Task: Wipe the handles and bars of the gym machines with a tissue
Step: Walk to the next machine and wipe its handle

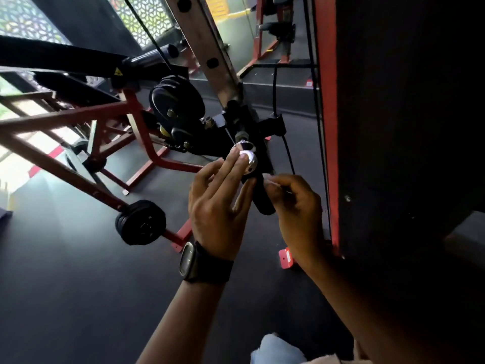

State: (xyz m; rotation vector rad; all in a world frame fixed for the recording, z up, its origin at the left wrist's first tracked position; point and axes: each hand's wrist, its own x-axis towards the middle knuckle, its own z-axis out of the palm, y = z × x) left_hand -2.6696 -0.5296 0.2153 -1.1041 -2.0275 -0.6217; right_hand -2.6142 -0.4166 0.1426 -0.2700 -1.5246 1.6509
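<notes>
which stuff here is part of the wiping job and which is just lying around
In the job: left hand, touching the chrome knob; right hand, curled beside the black handle. No tissue clearly visible.
Lying about: red frame, black weight plates, wristwatch.

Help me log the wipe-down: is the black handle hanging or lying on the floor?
Hanging: the black handle dangles from the machine's carriage, clear of the floor, beside the right hand.

Left grip (217, 206) reaches forward straight-fingered; right grip (294, 203) curled.
</notes>
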